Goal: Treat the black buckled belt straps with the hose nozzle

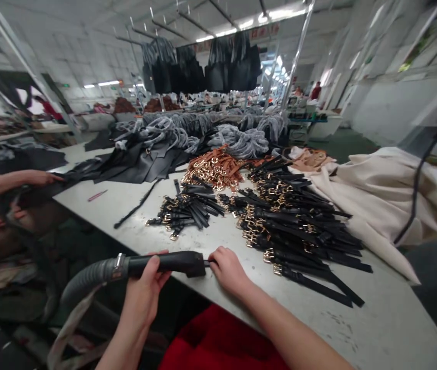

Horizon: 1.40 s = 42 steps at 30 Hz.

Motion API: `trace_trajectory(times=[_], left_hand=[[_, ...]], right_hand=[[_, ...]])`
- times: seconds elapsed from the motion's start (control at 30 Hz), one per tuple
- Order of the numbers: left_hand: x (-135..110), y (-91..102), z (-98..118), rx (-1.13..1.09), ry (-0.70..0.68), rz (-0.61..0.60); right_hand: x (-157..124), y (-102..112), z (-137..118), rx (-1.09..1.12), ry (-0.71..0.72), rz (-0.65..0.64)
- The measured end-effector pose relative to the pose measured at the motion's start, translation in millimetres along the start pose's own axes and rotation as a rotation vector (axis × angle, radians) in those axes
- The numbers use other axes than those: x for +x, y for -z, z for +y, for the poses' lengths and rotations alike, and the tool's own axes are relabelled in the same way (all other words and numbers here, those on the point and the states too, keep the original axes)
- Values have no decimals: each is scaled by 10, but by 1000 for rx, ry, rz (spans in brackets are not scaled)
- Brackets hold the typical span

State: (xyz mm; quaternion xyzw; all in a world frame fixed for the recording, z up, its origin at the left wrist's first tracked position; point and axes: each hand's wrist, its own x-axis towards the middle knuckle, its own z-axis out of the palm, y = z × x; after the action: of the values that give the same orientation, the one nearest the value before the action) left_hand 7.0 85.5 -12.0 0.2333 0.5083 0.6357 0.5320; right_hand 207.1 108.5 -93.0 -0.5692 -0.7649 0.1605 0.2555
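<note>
My left hand is wrapped round the black handle of a hose nozzle, thumb on top. A ribbed hose with a metal clamp runs from it down to the left. At the nozzle's blunt end, my right hand is closed, its fingers pinching a thin dark strip that is mostly hidden. That hand rests low over the table edge. Close by to its right lies a large pile of black buckle straps with gold buckles. A smaller pile of black straps lies ahead.
Brown buckle straps are heaped farther back, near grey bundled strips and black flat pieces. Beige material drapes over the table's right side. A co-worker's arm reaches in at left. A pink slim tool lies there.
</note>
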Motion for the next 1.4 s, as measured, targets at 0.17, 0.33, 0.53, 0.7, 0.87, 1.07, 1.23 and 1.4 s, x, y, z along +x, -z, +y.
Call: trace_trajectory(times=[0.17, 0.33, 0.53, 0.7, 0.87, 1.07, 1.23, 1.4], left_hand=[[-116, 306, 239, -6, -78, 84], [-186, 311, 186, -47, -88, 84], [-44, 134, 20, -60, -103, 54], [-31, 236, 106, -75, -43, 59], [-137, 48, -22, -64, -48, 17], [-166, 73, 11, -4, -28, -23], [-275, 380, 186, -65, -106, 93], [-385, 439, 187, -104, -86, 82]], right_hand=[[-28, -9, 38, 48, 25, -27], [-50, -22, 87, 5, 66, -24], [-63, -37, 124, -32, 71, -4], [-58, -24, 118, -30, 68, -8], [-58, -25, 146, -17, 106, -24], [-93, 2, 84, -60, 93, -22], [-9, -36, -51, -124, 176, -50], [127, -115, -94, -14, 126, -139]])
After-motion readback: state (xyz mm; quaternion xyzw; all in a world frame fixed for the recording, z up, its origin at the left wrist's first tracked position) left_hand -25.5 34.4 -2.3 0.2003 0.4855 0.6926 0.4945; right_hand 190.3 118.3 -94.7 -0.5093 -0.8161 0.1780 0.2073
